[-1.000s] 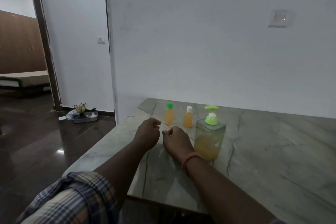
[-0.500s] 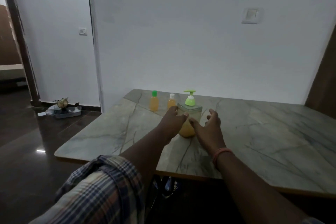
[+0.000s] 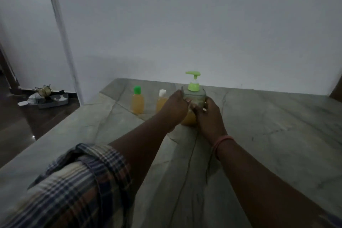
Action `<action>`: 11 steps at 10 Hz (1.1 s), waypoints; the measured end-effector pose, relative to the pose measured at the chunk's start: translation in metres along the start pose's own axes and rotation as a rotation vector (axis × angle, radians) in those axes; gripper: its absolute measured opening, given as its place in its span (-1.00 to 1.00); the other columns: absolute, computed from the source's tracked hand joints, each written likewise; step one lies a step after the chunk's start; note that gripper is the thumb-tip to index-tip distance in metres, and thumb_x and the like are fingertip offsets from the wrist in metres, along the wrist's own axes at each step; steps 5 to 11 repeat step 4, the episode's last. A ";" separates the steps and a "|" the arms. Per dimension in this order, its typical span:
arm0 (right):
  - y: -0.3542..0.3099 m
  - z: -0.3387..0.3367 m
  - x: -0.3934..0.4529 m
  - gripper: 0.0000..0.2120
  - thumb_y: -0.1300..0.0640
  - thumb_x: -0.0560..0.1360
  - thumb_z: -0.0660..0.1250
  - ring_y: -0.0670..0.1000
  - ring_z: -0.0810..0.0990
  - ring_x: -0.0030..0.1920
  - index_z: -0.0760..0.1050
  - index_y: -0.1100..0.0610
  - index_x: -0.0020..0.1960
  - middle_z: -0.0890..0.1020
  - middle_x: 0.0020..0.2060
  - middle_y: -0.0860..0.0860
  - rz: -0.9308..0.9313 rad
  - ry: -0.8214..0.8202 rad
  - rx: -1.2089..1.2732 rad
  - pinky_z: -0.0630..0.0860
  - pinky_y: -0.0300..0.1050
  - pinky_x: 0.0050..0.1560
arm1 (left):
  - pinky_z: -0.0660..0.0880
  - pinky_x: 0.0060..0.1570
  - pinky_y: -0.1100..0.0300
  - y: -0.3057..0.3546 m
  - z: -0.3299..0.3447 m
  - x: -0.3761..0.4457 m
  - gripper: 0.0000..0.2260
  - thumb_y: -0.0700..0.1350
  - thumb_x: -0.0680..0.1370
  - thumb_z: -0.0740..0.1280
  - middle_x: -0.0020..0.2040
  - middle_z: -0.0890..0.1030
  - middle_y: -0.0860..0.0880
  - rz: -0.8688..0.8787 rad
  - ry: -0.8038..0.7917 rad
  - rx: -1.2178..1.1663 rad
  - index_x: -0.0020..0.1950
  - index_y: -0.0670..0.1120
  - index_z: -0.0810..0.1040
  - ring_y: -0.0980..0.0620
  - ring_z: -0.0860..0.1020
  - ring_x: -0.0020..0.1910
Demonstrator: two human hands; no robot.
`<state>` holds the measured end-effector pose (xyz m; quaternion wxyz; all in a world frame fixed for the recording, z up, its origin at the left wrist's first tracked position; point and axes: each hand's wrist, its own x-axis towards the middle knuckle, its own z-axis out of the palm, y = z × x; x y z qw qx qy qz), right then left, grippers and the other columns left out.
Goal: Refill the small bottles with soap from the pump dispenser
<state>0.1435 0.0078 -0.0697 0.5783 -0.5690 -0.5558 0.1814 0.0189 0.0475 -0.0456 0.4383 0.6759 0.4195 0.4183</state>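
Green-topped and half full of amber soap, the pump dispenser (image 3: 193, 98) stands upright on the tabletop (image 3: 268, 126), and you have it between both hands. Your left hand (image 3: 175, 106) wraps its left side, your right hand (image 3: 208, 114) clasps the right, fingers curled against the clear wall. Its long axis points straight up, with the nozzle turned left, toward the two small bottles. The white-capped bottle (image 3: 162, 100) sits just beside your left hand, partly hidden behind it; the green-capped bottle (image 3: 137, 101) is a little farther left. Both are capped, so I judge your left hand best placed to fetch and open one.
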 end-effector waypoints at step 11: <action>0.007 0.021 0.031 -0.37 -0.11 0.52 0.10 -0.12 0.33 0.45 0.14 0.01 0.56 0.34 0.47 -0.06 0.018 -0.057 0.066 0.33 0.06 0.45 | 0.60 0.11 0.20 0.030 -0.023 0.036 -0.50 -0.26 0.50 0.25 0.31 0.55 -0.07 -0.182 -0.040 -0.033 0.46 -0.13 0.33 0.06 0.59 0.12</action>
